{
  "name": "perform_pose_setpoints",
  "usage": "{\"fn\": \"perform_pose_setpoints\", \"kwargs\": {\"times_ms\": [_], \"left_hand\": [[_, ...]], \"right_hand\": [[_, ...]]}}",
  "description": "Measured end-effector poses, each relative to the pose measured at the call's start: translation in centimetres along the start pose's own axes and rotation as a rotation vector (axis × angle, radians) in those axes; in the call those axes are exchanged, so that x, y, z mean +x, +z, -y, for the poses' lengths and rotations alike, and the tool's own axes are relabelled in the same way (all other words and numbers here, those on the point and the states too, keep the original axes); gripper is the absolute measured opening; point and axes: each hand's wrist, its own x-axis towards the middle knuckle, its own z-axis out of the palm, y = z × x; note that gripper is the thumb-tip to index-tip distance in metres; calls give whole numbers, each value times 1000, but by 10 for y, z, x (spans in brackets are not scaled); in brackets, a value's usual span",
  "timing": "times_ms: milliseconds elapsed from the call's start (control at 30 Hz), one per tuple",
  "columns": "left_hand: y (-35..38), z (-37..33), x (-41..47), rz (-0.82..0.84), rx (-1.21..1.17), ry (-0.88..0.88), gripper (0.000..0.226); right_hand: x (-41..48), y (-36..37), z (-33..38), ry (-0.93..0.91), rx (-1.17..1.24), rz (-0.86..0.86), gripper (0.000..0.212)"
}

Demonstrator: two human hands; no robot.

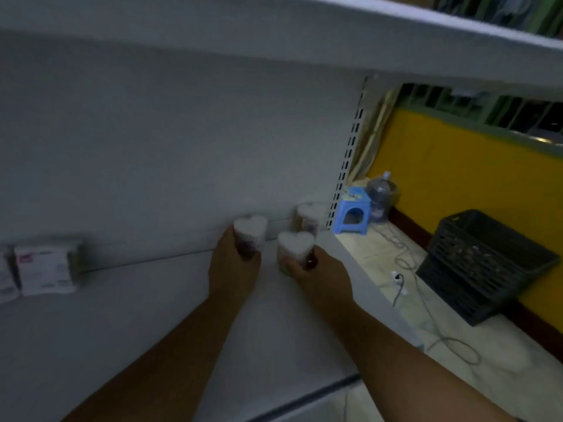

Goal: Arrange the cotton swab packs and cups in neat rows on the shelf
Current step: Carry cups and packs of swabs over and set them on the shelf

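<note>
On the white metal shelf (pixel 152 330), the left hand (pixel 234 269) grips a clear heart-shaped cup of white cotton swabs (pixel 250 234), fingers curled round its lower half, close to the back panel. Just beside it, the right hand (pixel 320 277) clamps its fingers on a second heart-shaped swab cup (pixel 295 249) near the shelf's right edge. A third swab cup (pixel 309 219) stands in the back right corner. White swab packs (pixel 45 268) stand well apart at the left. A blue plastic stool (pixel 352 214) and a black plastic crate (pixel 481 266) sit on the floor.
</note>
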Motion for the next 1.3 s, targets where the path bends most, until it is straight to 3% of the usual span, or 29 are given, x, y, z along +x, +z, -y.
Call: {"fn": "perform_pose_setpoints", "kwargs": {"times_ms": [133, 300, 467, 767, 1000, 1200, 1300], "left_hand": [[3, 3, 0, 13, 63, 2, 64], [5, -2, -4, -17, 191, -42, 69], [5, -7, -9, -79, 274, -106, 60], [7, -9, -7, -134, 316, -127, 57], [8, -4, -5, -169, 344, -79, 58], [4, -8, -3, -193, 201, -180, 57], [-9, -13, -13, -224, 190, -142, 37]], "right_hand": [[27, 8, -2, -95, -270, 26, 57], [39, 20, -6, -121, -378, 39, 60], [43, 20, -8, -159, -301, 1, 47], [58, 24, -7, -153, -365, 27, 55], [59, 25, -11, -167, -316, -7, 41], [58, 22, -5, -94, -353, -9, 53], [39, 11, -1, -88, -327, 47, 42]]}}
